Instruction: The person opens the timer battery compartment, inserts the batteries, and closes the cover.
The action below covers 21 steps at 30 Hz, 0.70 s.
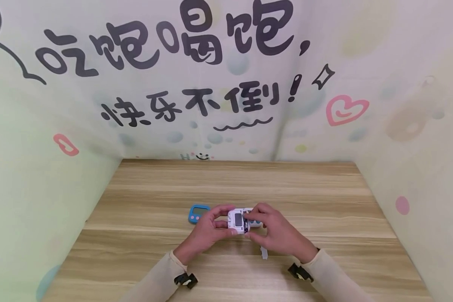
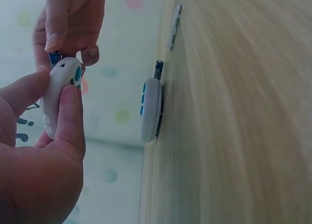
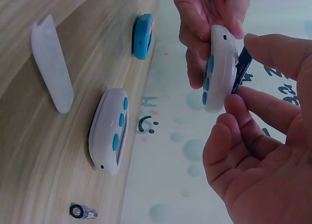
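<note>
Left hand (image 1: 215,224): and here a white device (image 3: 222,73) is being grasped, its sides being clasped between thumb and fingers, clear of the worktop (image 1: 154,197).
Right hand (image 1: 273,228): right up against it, a dark blue battery (image 3: 243,67) is being pinched between thumb and finger.
Held device: its back is being turned upward, its blue buttons being faced down towards the worktop.
Pinched battery: it is being held tilted at the back of that device; how deeply it is being seated cannot be told.
Second white device (image 3: 109,131): it is being borne by the worktop, partly being hidden by the right hand in the head view, its blue buttons being turned up.
Loose battery (image 3: 84,212): near that second device, it is being carried by the worktop.
White strip (image 3: 52,63): nearer the person, it is being left flat.
Blue device (image 1: 191,214): beyond the left hand, it is being partly covered by it.
</note>
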Available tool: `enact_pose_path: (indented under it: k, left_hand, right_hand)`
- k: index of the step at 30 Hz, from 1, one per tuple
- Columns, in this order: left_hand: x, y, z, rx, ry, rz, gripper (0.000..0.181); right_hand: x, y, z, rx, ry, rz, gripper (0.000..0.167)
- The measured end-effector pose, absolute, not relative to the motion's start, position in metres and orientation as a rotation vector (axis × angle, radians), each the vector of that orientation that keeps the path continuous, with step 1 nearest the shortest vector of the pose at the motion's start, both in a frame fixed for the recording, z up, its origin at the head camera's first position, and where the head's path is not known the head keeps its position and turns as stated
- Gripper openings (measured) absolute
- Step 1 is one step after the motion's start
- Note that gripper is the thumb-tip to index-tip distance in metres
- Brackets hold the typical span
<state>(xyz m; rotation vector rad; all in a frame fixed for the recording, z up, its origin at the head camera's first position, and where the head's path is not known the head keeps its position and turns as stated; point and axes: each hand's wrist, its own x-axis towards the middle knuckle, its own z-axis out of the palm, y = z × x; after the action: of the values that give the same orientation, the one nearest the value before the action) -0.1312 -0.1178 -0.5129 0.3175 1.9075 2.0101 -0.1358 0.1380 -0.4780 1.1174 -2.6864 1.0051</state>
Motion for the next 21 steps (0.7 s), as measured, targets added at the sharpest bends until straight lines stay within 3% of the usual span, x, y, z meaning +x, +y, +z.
enact_pose_path:
  k: [10, 21]
  left_hand:
    - [-0.131, -0.119, -0.514, 0.336, 1.886, 2.022, 0.074]
    - [-0.129, -0.122, -0.516, 0.326, 1.89, 1.984, 0.07]
  right_hand:
    - [-0.138, 0.138, -0.484, 1.064, -2.686, 1.139, 0.046]
    - [-0.146, 0.14, -0.493, 1.03, -2.742, 1.291, 0.057]
